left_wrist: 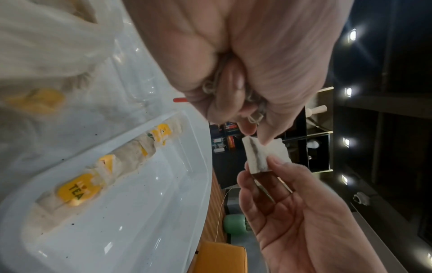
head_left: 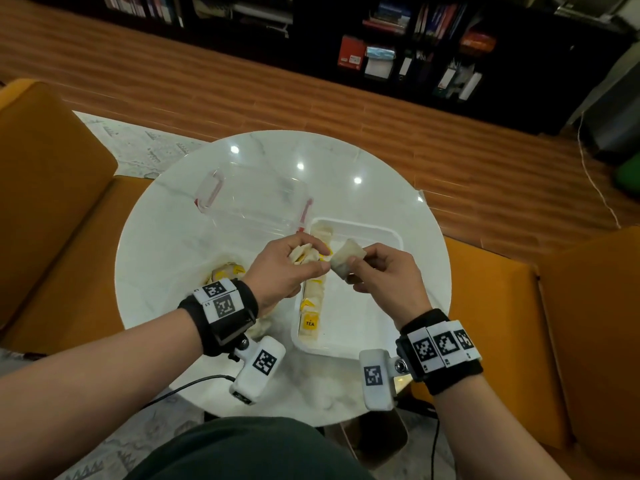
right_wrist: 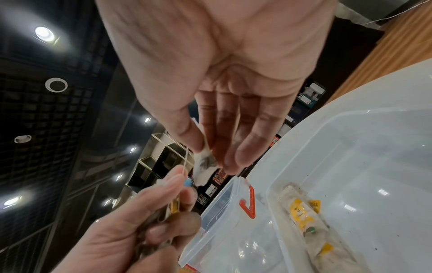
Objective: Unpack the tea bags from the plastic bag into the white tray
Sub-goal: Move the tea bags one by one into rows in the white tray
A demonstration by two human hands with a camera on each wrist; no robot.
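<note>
The right hand [head_left: 382, 275] pinches one tea bag [head_left: 347, 260] between thumb and fingertips, holding it in the air over the near-left part of the white tray [head_left: 388, 233]. The left hand [head_left: 284, 268], just to its left, is curled round a clump of more tea bags [head_left: 304, 255], with a fingertip touching the pinched one. A row [head_left: 311, 299] of bags runs near-to-far along the tray's left wall, directly below. The right hand is nearer the free space to the right. The plastic bag [head_left: 225, 271] lies on the table [head_left: 166, 244], left of the tray.

Black wristbands [head_left: 225, 317] with checkered tags carry white cameras [head_left: 258, 367]; dark trousers [head_left: 239, 448].
</note>
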